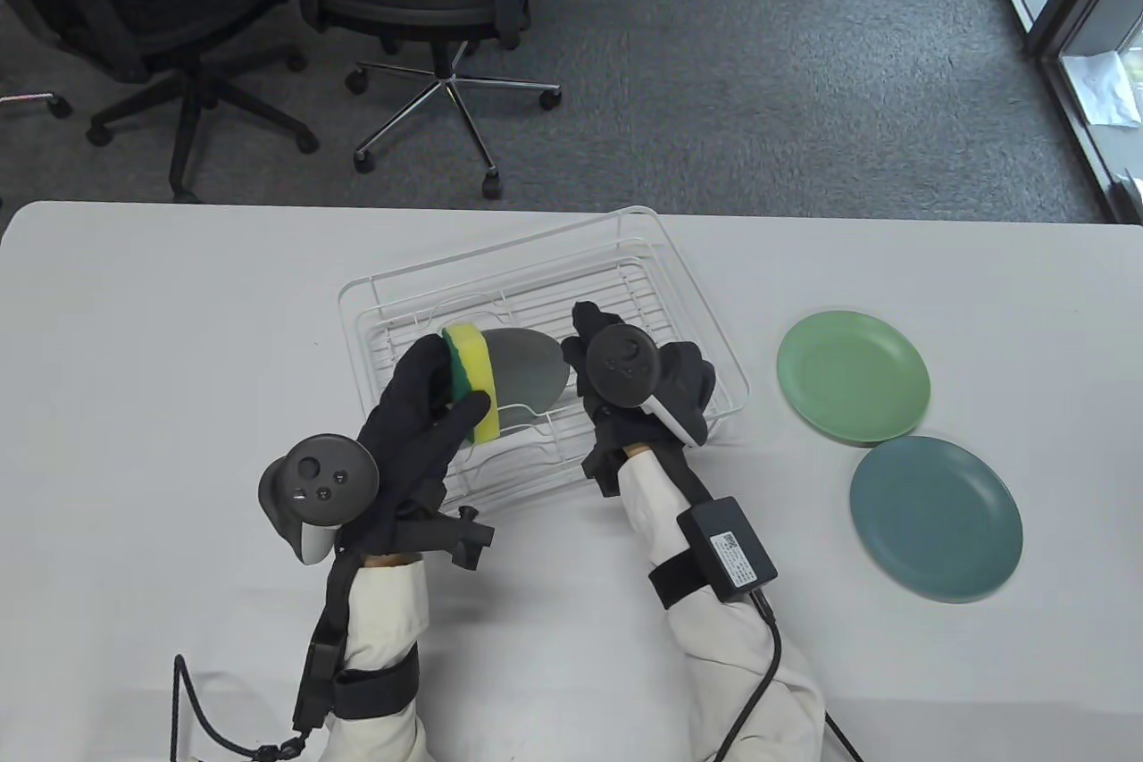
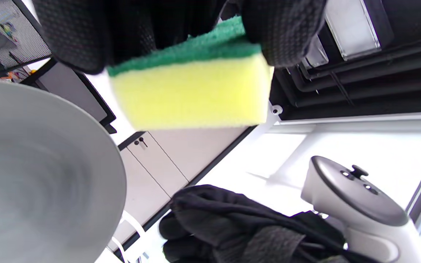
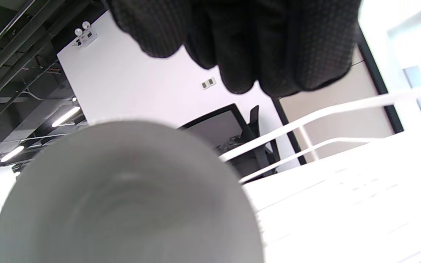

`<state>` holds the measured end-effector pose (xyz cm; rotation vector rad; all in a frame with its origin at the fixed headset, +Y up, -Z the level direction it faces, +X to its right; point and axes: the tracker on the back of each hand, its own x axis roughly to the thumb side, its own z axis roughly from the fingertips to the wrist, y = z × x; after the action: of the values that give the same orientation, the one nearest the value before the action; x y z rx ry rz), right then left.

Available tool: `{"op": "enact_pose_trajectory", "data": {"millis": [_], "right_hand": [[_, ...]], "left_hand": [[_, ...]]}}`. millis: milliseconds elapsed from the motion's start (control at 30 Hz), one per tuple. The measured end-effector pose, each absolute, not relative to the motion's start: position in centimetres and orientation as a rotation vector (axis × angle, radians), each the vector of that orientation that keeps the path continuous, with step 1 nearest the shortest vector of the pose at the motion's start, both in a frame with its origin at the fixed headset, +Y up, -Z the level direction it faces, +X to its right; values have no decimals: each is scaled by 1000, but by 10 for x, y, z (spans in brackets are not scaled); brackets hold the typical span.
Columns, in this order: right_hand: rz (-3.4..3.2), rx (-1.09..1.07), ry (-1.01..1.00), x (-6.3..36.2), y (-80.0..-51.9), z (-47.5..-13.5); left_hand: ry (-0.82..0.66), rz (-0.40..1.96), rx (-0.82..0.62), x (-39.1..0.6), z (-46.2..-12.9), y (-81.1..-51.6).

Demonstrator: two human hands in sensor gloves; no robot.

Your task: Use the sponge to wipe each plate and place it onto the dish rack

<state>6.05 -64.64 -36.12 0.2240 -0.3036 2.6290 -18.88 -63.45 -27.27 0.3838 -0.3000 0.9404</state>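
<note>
- Left hand (image 1: 420,431) pinched the sponge (image 1: 471,382) just left of the grey plate (image 1: 527,373).
- Plate stood in the rack (image 1: 643,280).
- Right hand (image 1: 638,382) sat beside the plate's right edge; its fingers' state could not be told.

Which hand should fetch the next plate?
Right. The right hand holds nothing and is nearer the light green plate and dark teal plate; the left hand grips the yellow-green sponge.

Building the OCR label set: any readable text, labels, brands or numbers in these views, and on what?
None can be read.
Black box strapped to the right forearm: white label with print and a code-like patch, too small to read.
Trackers, sponge, plates, rack: no text visible.
</note>
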Motion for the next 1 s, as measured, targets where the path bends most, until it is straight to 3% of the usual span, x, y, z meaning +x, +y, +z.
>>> {"op": "enact_pose_trajectory", "data": {"millis": [333, 600, 1000], "right_hand": [[2658, -4, -383, 163, -627, -346], [2768, -252, -383, 236, -637, -333], [3017, -732, 66, 320, -696, -322]], "left_hand": [[-414, 881, 287, -152, -275, -636], [-502, 855, 197, -126, -273, -639], [-526, 808, 157, -115, -272, -640]]}}
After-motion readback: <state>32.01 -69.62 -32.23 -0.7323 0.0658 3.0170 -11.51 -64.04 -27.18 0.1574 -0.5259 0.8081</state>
